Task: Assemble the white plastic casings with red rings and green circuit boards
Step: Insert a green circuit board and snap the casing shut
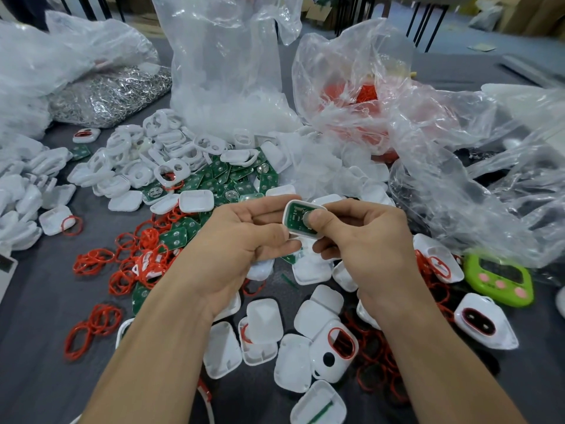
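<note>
Both hands pinch one white casing (301,220): the right hand (363,240) thumb presses the green circuit board (298,216) in against the left hand (244,237) fingertips, so seating looks underway; closing it likely follows.

Grey table (36,316) beneath all I see.
- 12 o'clock: tall clear bag (226,56), upright, mouth open.
- 1 o'clock: crumpled clear bag (351,71), just beside tall one.
- 10 o'clock: cloudy bag (46,56), slumped. Heap of shiny silver metal pieces (107,93) beside it; I cannot tell kind.
- 3 o'clock: wide wrinkled bag (489,185), running to frame edge.
- 4 o'clock: lime-green timer (501,278), three pink buttons, dark screen, touching wrinkled bag's lower edge.
- 9 o'clock edge: flat white device (6,270), cut off.
- Far top, 1 o'clock: dark metal legs (428,22), blurred.
</note>
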Motion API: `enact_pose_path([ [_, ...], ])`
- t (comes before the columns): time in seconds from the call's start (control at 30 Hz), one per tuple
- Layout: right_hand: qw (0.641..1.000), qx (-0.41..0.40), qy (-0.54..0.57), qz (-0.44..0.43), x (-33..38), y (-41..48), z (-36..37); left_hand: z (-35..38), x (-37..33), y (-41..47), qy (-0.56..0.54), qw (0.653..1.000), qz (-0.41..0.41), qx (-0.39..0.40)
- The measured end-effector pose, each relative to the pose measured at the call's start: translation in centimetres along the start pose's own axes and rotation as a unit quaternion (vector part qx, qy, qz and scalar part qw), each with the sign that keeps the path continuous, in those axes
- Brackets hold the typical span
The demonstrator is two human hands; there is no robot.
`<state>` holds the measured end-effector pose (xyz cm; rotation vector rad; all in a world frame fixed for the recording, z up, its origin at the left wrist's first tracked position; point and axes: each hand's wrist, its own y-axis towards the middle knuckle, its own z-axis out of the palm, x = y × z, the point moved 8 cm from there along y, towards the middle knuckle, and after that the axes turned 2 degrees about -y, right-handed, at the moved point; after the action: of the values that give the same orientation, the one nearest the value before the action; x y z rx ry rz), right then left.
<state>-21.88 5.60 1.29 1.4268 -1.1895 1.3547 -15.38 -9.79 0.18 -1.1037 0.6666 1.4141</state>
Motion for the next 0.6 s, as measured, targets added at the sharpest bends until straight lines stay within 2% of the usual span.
enact_pose_path([
  [0.3, 0.994, -0.053, -0.09, -0.046, 0.71, -0.76, -0.44, 0.41, -0.03, -0.18, 0.02, 1.0, -0.012, 0.007],
  [0.6, 0.999, -0.025, -0.03, -0.015, 0.45, -0.6, -0.3, 0.26, -0.21, -0.28, 0.003, 1.0, -0.005, 0.023],
])
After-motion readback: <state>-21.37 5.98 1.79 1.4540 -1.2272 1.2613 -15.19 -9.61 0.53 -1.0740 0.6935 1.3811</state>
